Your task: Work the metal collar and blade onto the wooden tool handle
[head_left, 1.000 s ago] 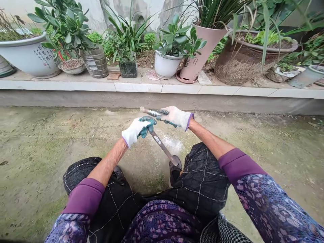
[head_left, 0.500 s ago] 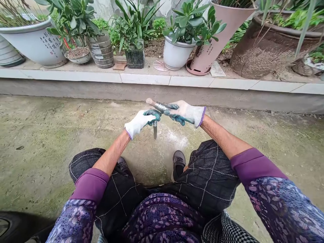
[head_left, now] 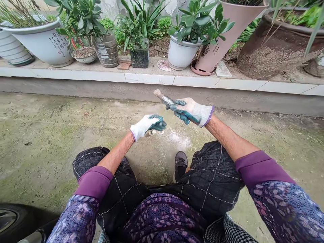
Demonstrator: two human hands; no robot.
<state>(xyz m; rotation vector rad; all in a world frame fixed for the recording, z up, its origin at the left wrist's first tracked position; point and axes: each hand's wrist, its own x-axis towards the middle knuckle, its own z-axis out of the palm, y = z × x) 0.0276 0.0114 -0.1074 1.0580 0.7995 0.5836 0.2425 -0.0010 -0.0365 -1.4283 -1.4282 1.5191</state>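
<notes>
Both my hands wear white knit gloves with dark green coated fingers. My right hand [head_left: 188,109] is closed around a rod wound with silvery wire [head_left: 167,100]; its blunt, pale brown end sticks out up and to the left. Lower and to the left, apart from it, my left hand [head_left: 149,125] is closed with bent fingers. A short rod [head_left: 151,133] shows under that palm, its pale end toward the right; the glove hides most of it. White powder [head_left: 177,139] is scattered on the ground below my hands.
Potted plants line a tiled ledge [head_left: 149,78] ahead, among them a white pot [head_left: 181,55], a tall pink pot [head_left: 215,44] and a large brown pot [head_left: 265,50]. My shoe [head_left: 181,163] stands on the concrete ground [head_left: 50,135]. A dark wheel [head_left: 10,219] is at lower left.
My hands have moved apart. The short rod at my left hand, which hung straight down, now lies tilted under the palm. My right hand has risen slightly with the wire-wound rod.
</notes>
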